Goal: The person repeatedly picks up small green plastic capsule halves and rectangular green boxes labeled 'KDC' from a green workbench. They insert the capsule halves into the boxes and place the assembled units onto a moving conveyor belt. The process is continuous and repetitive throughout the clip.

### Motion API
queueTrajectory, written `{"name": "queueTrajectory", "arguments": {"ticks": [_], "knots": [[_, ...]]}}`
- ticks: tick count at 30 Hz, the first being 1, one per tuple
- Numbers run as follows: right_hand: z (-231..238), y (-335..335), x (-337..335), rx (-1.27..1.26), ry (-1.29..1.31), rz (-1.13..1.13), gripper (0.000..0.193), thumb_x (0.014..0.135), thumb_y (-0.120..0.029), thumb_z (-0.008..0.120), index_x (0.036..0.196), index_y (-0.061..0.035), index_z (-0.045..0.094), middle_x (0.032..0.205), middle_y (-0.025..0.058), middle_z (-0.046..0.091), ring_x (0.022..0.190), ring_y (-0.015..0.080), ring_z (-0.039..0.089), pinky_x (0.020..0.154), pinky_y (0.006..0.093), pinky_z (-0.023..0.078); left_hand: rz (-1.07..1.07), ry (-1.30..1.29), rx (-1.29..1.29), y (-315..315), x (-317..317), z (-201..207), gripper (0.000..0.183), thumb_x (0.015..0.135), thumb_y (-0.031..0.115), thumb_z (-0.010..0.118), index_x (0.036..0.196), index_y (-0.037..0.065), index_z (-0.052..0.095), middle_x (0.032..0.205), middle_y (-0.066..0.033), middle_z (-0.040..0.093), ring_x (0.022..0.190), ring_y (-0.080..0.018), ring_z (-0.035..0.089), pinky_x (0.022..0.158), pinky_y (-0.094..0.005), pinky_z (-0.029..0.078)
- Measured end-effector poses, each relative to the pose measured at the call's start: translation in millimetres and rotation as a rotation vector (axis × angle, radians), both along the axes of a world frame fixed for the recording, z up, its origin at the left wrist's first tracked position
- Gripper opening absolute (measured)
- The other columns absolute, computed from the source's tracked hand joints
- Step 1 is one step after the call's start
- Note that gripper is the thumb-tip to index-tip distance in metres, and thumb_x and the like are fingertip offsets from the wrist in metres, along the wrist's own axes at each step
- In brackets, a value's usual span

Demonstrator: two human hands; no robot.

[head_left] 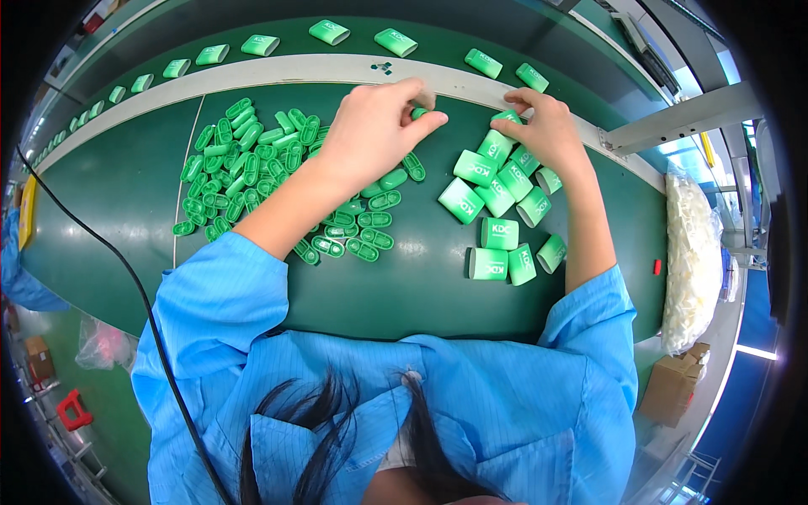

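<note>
My left hand (pixel 370 126) is over the far side of the bench, thumb and fingers closed on a small green oval cap (pixel 418 113), mostly hidden. Beneath that forearm spreads a heap of green oval plastic caps (pixel 244 160), some showing a hollow side. To the right, my right hand (pixel 549 130) has its thumb and fingers closed around a green flat-oval plastic sleeve (pixel 508 117) at the far end of a pile. Several similar sleeves (pixel 476 168) with white lettering lie loosely nearer to me, between my forearms.
Beyond a pale rail (pixel 295 69), a row of green sleeves (pixel 328 32) stands spaced along a green belt. A clear bag of whitish pieces (pixel 690 252) hangs at the right edge of the bench (pixel 404 295). A black cable (pixel 126 269) crosses the left side.
</note>
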State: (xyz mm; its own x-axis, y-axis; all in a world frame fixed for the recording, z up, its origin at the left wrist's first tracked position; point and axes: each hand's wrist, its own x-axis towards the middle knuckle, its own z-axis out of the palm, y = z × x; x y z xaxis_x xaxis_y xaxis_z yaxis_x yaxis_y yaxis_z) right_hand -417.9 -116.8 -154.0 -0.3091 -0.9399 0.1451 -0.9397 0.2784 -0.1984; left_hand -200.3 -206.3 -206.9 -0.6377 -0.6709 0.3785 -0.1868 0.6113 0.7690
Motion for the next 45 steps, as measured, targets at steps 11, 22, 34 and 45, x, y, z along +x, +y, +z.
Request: {"name": "queueTrajectory", "arguments": {"ticks": [11,22,34,45], "knots": [[-10.3,-1.1,59.0,-0.258,-0.437,0.291,0.011,0.077,-0.008,0.063,0.086,-0.0019,0.065,0.076,0.0041,0.062,0.067,0.0123,0.057,0.06,0.0242,0.048,-0.187,0.173,0.699,-1.3,7.8,0.9,0.019,0.078,0.011,0.069,0.093,0.003,0.061,0.067,0.0033,0.055,0.054,-0.003,0.048,0.048,-0.0181,0.037],[-11.6,-16.4,57.5,-0.038,-0.005,0.352,0.028,0.073,-0.018,0.071,0.091,0.0009,0.062,0.08,0.0115,0.061,0.068,0.0234,0.057,0.065,0.0349,0.048,-0.196,0.371,1.077,-23.2,16.2,2.2,0.024,0.082,0.012,0.066,0.103,0.002,0.06,0.08,-0.0001,0.061,0.067,-0.0062,0.058,0.061,-0.0187,0.05],[1.8,6.8,61.6,-0.207,-1.093,0.167,0.031,0.08,-0.004,0.066,0.108,0.0038,0.056,0.096,0.0099,0.063,0.082,0.0132,0.063,0.073,0.0255,0.052,-0.24,0.343,0.714,-5.7,10.7,1.0,0.029,0.083,0.014,0.066,0.108,0.0,0.061,0.095,-0.0067,0.064,0.087,-0.013,0.063,0.077,-0.0264,0.053],[1.6,11.8,51.1,-0.157,-1.2,0.172,0.03,0.082,-0.007,0.065,0.108,0.0022,0.055,0.096,0.0094,0.064,0.081,0.0136,0.063,0.074,0.025,0.053,-0.311,0.313,0.692,-0.7,9.6,2.3,0.032,0.083,0.008,0.064,0.113,-0.003,0.058,0.101,-0.0109,0.064,0.088,-0.0164,0.064,0.078,-0.0276,0.052]]}}
